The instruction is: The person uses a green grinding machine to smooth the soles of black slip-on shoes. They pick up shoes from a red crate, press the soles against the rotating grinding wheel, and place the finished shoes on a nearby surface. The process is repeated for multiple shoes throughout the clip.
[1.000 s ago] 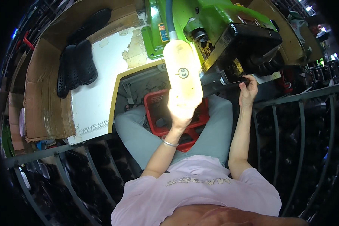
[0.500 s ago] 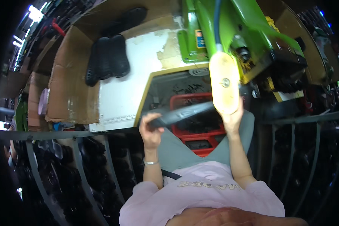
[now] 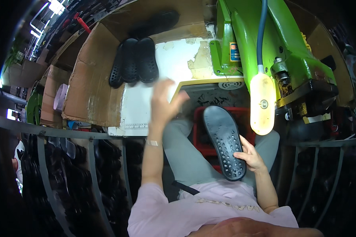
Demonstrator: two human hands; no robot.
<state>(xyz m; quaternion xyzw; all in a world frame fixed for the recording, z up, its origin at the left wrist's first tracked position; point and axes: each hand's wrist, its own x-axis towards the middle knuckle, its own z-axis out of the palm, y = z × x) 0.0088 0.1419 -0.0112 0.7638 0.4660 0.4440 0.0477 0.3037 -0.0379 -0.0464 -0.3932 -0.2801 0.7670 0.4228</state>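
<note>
My right hand (image 3: 254, 158) grips a black shoe sole (image 3: 220, 128) over my lap, thumb on its dimpled face and fingers at its right edge. The sole stands nearly lengthwise, its wide holed end toward me. My left hand (image 3: 164, 104) is raised above the front of the white tabletop (image 3: 138, 104), somewhat blurred, with thumb and fingers apart and nothing in it. Just beyond it, several black soles (image 3: 147, 59) lie side by side on the tabletop, closest to the cardboard wall.
A green machine (image 3: 241, 43) with a yellow oval lamp head (image 3: 262, 104) stands at the right. Under the table's cut-out sits a red crate (image 3: 201, 148). Cardboard panels (image 3: 91, 75) wall the tabletop. Metal rails (image 3: 63, 131) with dark soles behind flank me.
My left hand has let go of the sole and moved up toward the soles on the tabletop. My right hand has brought its sole down from beside the lamp, turning it lengthwise.
</note>
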